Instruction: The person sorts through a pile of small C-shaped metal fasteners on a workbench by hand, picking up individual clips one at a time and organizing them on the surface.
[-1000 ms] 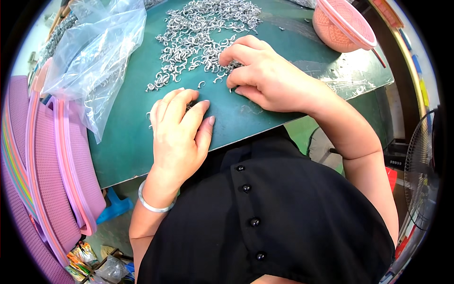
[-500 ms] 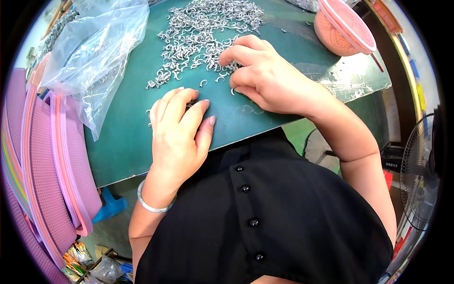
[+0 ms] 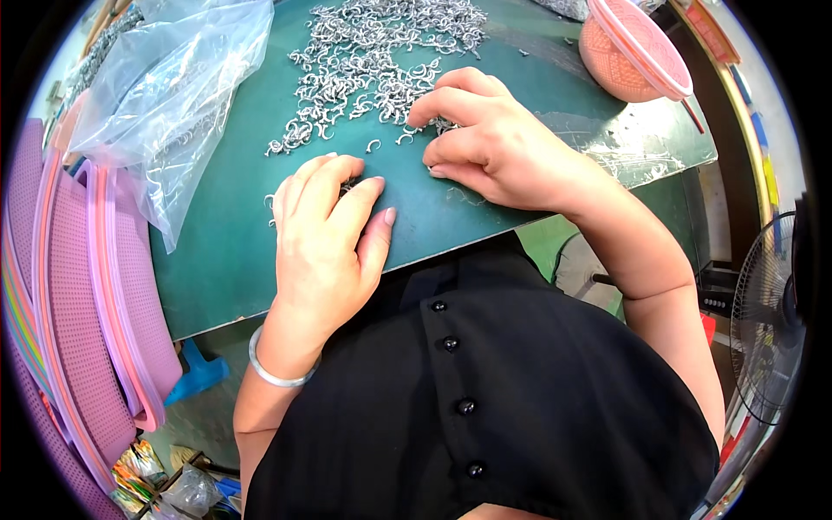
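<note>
A spread heap of small curved silver metal pieces point(image 3: 373, 65) lies on the green tabletop point(image 3: 234, 208). My left hand point(image 3: 321, 225) rests near the front of the table, fingers bent over a few of these pieces; some show between the fingers and beside the little-finger edge. At the heap's near right edge is my right hand point(image 3: 485, 139), its thumb and index finger pinched together and the other fingers curled over the pieces. What lies between those fingertips is hidden. One loose curved piece point(image 3: 373, 146) sits apart, between the hands.
A clear plastic bag point(image 3: 173, 95) drapes over the table's left side, beside stacked purple perforated baskets point(image 3: 130, 286). Toward the far right stands a pink basket point(image 3: 620, 56). A black fan point(image 3: 767, 303) is at the right, beyond my arm.
My right hand has shifted slightly right; the curved piece that showed at its thumb tip is no longer visible. My left hand stays nearly in place.
</note>
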Available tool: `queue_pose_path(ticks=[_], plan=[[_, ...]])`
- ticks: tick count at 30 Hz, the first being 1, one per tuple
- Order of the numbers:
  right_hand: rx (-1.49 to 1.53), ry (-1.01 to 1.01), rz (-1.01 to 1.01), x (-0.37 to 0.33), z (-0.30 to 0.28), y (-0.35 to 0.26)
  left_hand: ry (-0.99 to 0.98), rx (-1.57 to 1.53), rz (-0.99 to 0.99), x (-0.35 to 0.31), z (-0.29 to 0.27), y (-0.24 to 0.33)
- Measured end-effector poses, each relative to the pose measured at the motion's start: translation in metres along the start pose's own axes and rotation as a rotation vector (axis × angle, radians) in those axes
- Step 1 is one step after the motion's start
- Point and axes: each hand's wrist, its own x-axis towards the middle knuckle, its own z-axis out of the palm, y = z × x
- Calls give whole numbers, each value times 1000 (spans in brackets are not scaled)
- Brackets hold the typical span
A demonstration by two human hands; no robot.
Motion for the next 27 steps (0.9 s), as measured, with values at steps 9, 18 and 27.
queue_pose_path(ticks=[9,18,27], plan=[[32,-103,-73,12,-7,-4,-2,-3,-9,0,0,0],[32,-26,-55,11,-5,-1,-8,-15,-14,1,-1,0],[111,-42,16,0,-5,-3,-8,-13,-14,1,-1,0]])
